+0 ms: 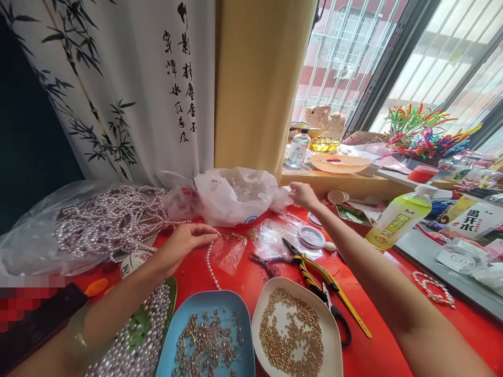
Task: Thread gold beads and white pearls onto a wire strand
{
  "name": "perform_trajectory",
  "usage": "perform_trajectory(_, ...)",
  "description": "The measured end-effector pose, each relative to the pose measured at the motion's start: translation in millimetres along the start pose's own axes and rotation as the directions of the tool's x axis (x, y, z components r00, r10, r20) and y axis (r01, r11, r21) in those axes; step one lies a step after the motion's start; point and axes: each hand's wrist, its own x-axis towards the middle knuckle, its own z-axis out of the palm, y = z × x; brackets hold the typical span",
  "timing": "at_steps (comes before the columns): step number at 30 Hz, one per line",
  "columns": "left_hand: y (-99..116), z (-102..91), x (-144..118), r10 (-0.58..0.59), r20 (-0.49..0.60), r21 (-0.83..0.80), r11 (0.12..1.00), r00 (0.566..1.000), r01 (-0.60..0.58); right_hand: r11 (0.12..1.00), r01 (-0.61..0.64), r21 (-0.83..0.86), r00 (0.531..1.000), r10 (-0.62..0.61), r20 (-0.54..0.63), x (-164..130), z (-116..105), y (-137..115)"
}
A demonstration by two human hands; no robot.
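My left hand (192, 242) is closed in a pinch at the end of a string of pearly beads (210, 266), which trails down to the blue tray. Farther back, my right hand (304, 196) grips the crumpled end of a translucent plastic bag (282, 199); the fingertips are partly hidden. Beside it sits a white plastic bag (220, 196), open at the top. Left of my left hand, a large heap of pearl strands (102, 222) lies in clear plastic. Small clear packets (231, 254) lie on the red table between my hands.
A blue tray (167, 345) holds metal pins; a cream tray (257, 327) holds gold beads. Yellow-black pliers (322, 275), scissors (340, 319) and a ribbon spool (312, 237) lie nearby. A green drink bottle (401, 217) stands right. Loose pearls fill a green tray (172, 293).
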Motion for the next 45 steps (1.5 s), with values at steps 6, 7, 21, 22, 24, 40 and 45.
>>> perform_trajectory(6, -1.7, -0.7, 0.4, -0.004, -0.004, 0.000, 1.000, 1.000, 0.004, 0.998, -0.049, -0.044, 0.996, 0.046, -0.073, 16.9, -36.6, 23.6)
perform_trajectory(7, -1.4, -0.3, 0.0, -0.008, -0.003, 0.002, 1.000, 1.000, 0.008, 0.997, -0.059, -0.049, 0.994, 0.054, -0.091, 17.0, -41.0, 25.0)
perform_trajectory(21, -2.7, 1.0, 0.2, 0.001, 0.002, -0.001, 1.000, 1.000, -0.001, 0.976, -0.207, -0.073, 0.940, 0.177, -0.291, 3.3, -72.9, 45.4)
perform_trajectory(22, -2.6, 1.1, 0.0, 0.004, 0.007, 0.002, 1.000, 1.000, -0.004, 0.975, -0.211, -0.063, 0.935, 0.183, -0.303, 1.7, -71.1, 45.1)
perform_trajectory(24, -2.5, 1.3, -0.3, 0.012, 0.012, 0.007, 1.000, 1.000, -0.012, 0.976, -0.215, -0.039, 0.930, 0.192, -0.315, 0.9, -67.2, 44.3)
perform_trajectory(40, -1.4, 4.8, -0.8, 0.027, 0.035, 0.019, 0.999, 0.999, -0.028, 0.692, 0.243, 0.680, 0.913, -0.401, 0.081, -96.7, -56.1, -100.8)
perform_trajectory(45, 2.2, 6.2, -4.6, 0.022, 0.081, 0.004, 1.000, 0.997, -0.022, 0.394, 0.009, 0.919, 0.887, -0.427, 0.174, -122.4, -50.8, -155.5)
